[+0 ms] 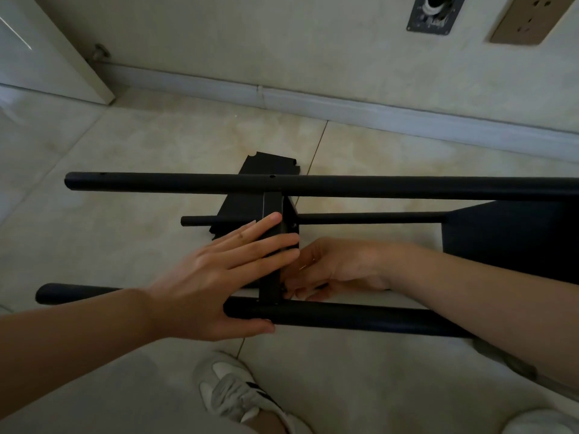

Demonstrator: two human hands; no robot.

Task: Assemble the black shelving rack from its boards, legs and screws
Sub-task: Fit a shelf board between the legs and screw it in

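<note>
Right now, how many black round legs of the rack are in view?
3. One far leg runs across near the wall side; a thinner-looking one lies lower, between the boards; the nearest leg runs under the left hand. A fourth may be hidden.

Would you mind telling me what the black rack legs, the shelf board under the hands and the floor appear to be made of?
The rack legs look like round metal tubing with a matte black coating; small drilled screw holes show along the top one. The shelf board seems thin sheet metal, also matte black, judging by its folded edge, though coated wood cannot be excluded. The floor looks like glossy beige ceramic tile with visible grout lines.
</note>
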